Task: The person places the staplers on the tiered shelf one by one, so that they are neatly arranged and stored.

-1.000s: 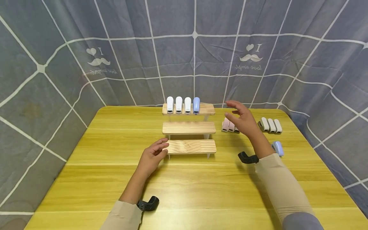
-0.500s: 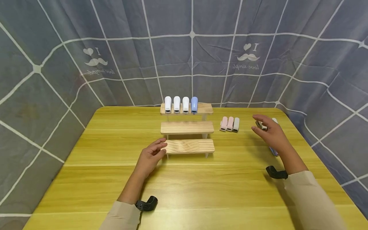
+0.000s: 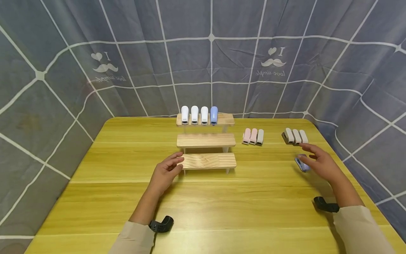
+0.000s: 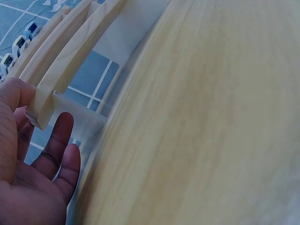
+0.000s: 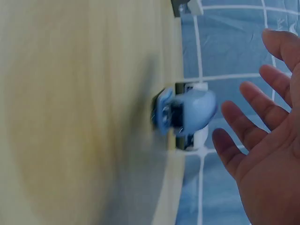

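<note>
My left hand (image 3: 165,173) pinches the left end of the lowest board of a three-step wooden display stand (image 3: 206,160); in the left wrist view the thumb lies at the corner of the board (image 4: 70,70) and two fingers stretch below it. My right hand (image 3: 321,164), fingers spread and holding nothing, hovers beside a blue stapler (image 3: 302,164) on the table's right side. The right wrist view shows this blue stapler (image 5: 197,112) just off the fingertips. On the top step stand several staplers: three white ones (image 3: 194,114) and a blue one (image 3: 214,114) at their right.
Right of the stand, two pink staplers (image 3: 250,135) and a grey-white one (image 3: 260,137) lie side by side. Three white staplers (image 3: 296,137) lie farther right, behind the blue one. A grey curtain (image 3: 142,63) with white lines surrounds the wooden table (image 3: 203,211).
My right hand has moved right and toward me, from above the pink staplers, past the white trio, to the blue stapler. My left hand stays at the stand.
</note>
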`<state>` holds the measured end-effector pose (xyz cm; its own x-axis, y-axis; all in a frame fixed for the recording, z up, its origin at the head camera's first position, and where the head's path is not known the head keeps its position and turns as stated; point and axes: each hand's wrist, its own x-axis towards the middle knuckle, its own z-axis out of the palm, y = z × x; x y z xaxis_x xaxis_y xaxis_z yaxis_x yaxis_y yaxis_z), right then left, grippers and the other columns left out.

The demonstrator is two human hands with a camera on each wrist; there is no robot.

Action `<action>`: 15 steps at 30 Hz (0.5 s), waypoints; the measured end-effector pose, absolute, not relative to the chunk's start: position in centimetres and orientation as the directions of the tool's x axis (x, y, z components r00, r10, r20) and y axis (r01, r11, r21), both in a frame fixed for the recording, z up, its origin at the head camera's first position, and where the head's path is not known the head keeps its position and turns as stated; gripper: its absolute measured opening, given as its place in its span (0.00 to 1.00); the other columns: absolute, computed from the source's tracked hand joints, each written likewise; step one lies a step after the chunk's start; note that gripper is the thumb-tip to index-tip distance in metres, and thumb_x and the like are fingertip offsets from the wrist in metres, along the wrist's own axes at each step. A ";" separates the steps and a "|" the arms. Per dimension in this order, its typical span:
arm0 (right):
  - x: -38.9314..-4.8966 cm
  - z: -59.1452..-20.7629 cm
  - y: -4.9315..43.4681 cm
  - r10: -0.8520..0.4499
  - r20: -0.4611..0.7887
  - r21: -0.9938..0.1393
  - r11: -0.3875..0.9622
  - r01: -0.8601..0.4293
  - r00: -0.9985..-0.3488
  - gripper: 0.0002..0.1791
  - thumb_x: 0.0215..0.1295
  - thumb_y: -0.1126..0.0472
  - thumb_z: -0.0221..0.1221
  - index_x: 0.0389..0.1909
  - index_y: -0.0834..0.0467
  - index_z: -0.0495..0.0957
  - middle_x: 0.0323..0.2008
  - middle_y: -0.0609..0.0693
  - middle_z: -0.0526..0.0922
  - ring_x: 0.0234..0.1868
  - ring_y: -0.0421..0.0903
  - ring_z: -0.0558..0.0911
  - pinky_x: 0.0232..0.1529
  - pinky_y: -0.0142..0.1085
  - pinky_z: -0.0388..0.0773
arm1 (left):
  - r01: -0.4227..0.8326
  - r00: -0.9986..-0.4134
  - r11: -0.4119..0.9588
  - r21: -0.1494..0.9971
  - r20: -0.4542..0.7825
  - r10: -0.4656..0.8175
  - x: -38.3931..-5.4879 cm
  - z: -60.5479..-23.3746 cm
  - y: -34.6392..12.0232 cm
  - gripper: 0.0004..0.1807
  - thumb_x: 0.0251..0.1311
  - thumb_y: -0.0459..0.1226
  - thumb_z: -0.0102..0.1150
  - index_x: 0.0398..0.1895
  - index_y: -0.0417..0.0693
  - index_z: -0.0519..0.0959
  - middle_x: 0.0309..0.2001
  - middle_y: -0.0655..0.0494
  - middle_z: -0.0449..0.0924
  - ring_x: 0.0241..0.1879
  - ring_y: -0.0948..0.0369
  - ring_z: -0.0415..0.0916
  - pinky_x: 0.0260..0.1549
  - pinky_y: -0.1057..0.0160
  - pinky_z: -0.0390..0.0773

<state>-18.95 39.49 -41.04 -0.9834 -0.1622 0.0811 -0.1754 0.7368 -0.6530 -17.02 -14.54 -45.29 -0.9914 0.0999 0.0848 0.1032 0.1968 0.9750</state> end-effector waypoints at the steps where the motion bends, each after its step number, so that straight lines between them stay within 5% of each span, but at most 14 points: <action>1: -18.9 -41.3 39.7 -0.170 0.078 -0.656 0.733 -0.179 -0.982 0.34 0.75 0.55 0.56 0.73 0.69 0.58 0.67 0.74 0.61 0.64 0.73 0.63 0.59 0.44 0.71 | 0.109 -0.991 0.196 0.975 0.091 0.100 -17.0 -45.4 -14.6 0.16 0.68 0.30 0.59 0.56 0.33 0.81 0.67 0.51 0.71 0.67 0.53 0.66 0.51 0.75 0.70; 5: -18.5 -42.0 40.3 -0.192 0.068 -0.678 0.711 -0.187 -0.979 0.34 0.74 0.57 0.56 0.72 0.71 0.58 0.67 0.75 0.62 0.61 0.72 0.67 0.43 0.15 0.65 | 0.127 -0.989 0.197 0.972 0.110 0.096 -17.1 -45.8 -14.7 0.15 0.67 0.32 0.60 0.55 0.37 0.82 0.66 0.56 0.73 0.66 0.57 0.67 0.52 0.74 0.71; 8: -18.3 -42.3 40.5 -0.198 0.086 -0.688 0.697 -0.202 -0.976 0.33 0.74 0.58 0.57 0.71 0.71 0.59 0.67 0.74 0.62 0.61 0.51 0.71 0.43 0.14 0.65 | 0.132 -0.989 0.195 0.972 0.116 0.094 -17.2 -46.1 -14.7 0.15 0.67 0.33 0.61 0.55 0.38 0.82 0.66 0.57 0.73 0.66 0.58 0.67 0.53 0.73 0.71; 11: -18.2 -42.6 40.7 -0.201 0.101 -0.675 0.705 -0.216 -0.974 0.32 0.73 0.60 0.57 0.70 0.72 0.60 0.65 0.74 0.64 0.58 0.45 0.71 0.43 0.14 0.66 | 0.137 -0.988 0.195 0.971 0.120 0.095 -17.2 -46.1 -14.7 0.15 0.67 0.33 0.61 0.55 0.38 0.82 0.66 0.56 0.73 0.67 0.56 0.67 0.53 0.74 0.71; 12: -18.2 -42.7 40.7 -0.202 0.093 -0.675 0.707 -0.211 -0.975 0.32 0.73 0.60 0.58 0.70 0.72 0.60 0.64 0.74 0.65 0.59 0.45 0.72 0.43 0.14 0.66 | 0.138 -0.988 0.195 0.971 0.121 0.094 -17.2 -46.1 -14.7 0.15 0.67 0.33 0.61 0.55 0.38 0.82 0.66 0.56 0.73 0.67 0.56 0.67 0.53 0.74 0.71; 15: -18.1 -42.9 40.9 -0.203 0.041 -0.675 0.716 -0.177 -0.978 0.34 0.73 0.60 0.58 0.71 0.72 0.58 0.64 0.76 0.64 0.61 0.70 0.69 0.41 0.16 0.67 | 0.135 -0.989 0.197 0.971 0.118 0.092 -17.2 -46.0 -14.7 0.15 0.67 0.33 0.61 0.54 0.38 0.83 0.65 0.57 0.73 0.66 0.57 0.67 0.53 0.74 0.71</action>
<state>-18.13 40.94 -42.89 -0.9783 -0.2030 0.0410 -0.1770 0.7164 -0.6749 -17.20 -14.69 -46.01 -0.9887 0.0920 0.1183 0.1346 0.1969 0.9711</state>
